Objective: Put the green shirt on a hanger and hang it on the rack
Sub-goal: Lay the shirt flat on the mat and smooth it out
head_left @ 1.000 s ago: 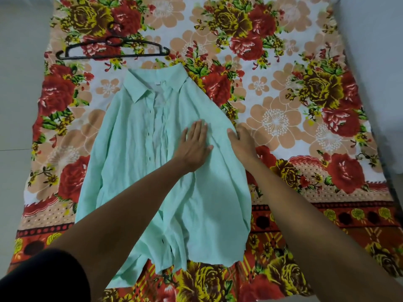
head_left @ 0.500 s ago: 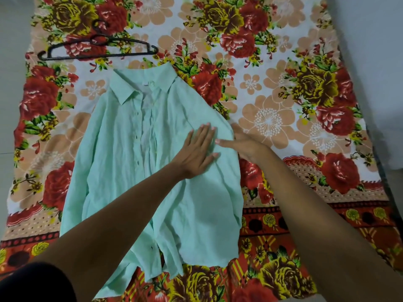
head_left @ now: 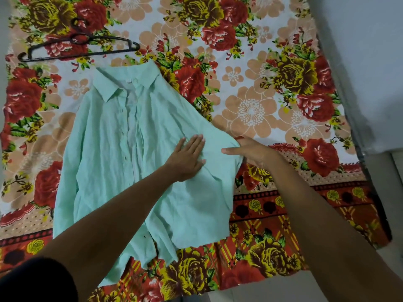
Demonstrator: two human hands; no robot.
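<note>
My left hand (head_left: 188,159) lies flat on the shirt (head_left: 135,162), fingers straight and together, pressing the cloth down near its right side. I take it that this pins the fabric so it won't slide while the other hand works. My right hand (head_left: 254,152) sits at the shirt's right edge, thumb out over the cloth; its fingers look tucked at or under the folded sleeve there, though I can't tell from this angle whether they actually pinch it.

The shirt is spread front-up on the floral sheet (head_left: 272,110), roughly in the middle and a little toward the left edge, collar pointing to the far edge, hem toward me. Its placket is partly open and the right sleeve seems folded in over the body.

The hanger (head_left: 80,46) lies on the sheet near the far left corner, just beyond the collar and not touching it. That puts it within easy reach once the shirt is flattened. No rack shows here.

So I judge the task is at an early stage: smoothing the shirt, hanger untouched.
</note>
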